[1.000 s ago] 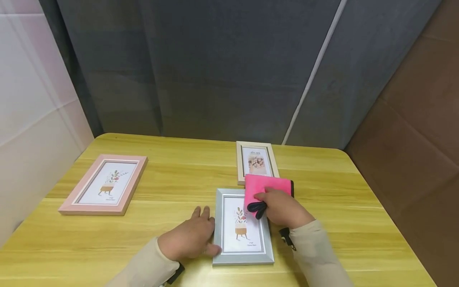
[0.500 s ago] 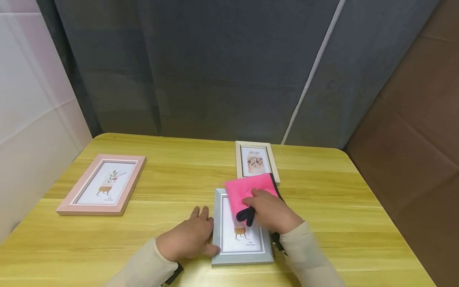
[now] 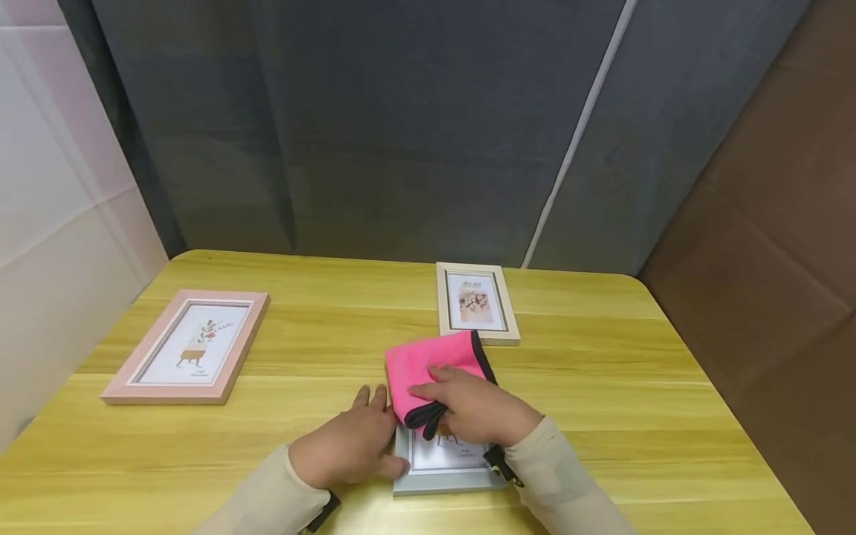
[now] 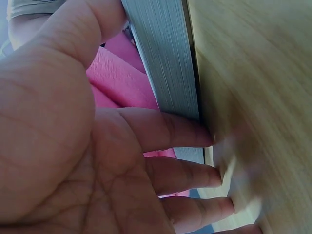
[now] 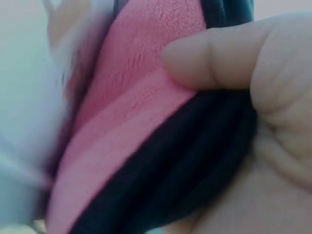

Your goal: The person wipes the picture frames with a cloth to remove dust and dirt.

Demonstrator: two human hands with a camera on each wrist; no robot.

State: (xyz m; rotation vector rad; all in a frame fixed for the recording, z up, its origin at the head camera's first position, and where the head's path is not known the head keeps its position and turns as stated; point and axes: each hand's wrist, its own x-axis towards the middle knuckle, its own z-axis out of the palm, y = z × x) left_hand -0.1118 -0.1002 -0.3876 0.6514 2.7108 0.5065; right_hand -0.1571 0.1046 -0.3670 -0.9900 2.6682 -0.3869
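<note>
A silver-grey picture frame (image 3: 444, 484) lies face up near the table's front, its upper part covered by a folded pink cloth (image 3: 428, 364) with black edging. My right hand (image 3: 478, 407) grips that cloth over the glass; in the right wrist view the thumb presses on its pink face, above the black folded edges (image 5: 180, 156). Along the frame's left side rests my left hand (image 3: 351, 446), its thumb on the lower left corner. The left wrist view shows the fingers (image 4: 187, 173) stretched straight past the frame's side (image 4: 168, 63) onto the tabletop.
A pink picture frame (image 3: 127, 394) lies at the left of the wooden table (image 3: 321, 334). Just behind the cloth lies a cream picture frame (image 3: 511, 327). A dark grey curtain (image 3: 401, 134) hangs behind the table, with a brown panel (image 3: 769, 208) at the right.
My right hand has moved the pink cloth leftward across the grey frame, from its upper right corner to its upper left. My left hand has stayed at the frame's side.
</note>
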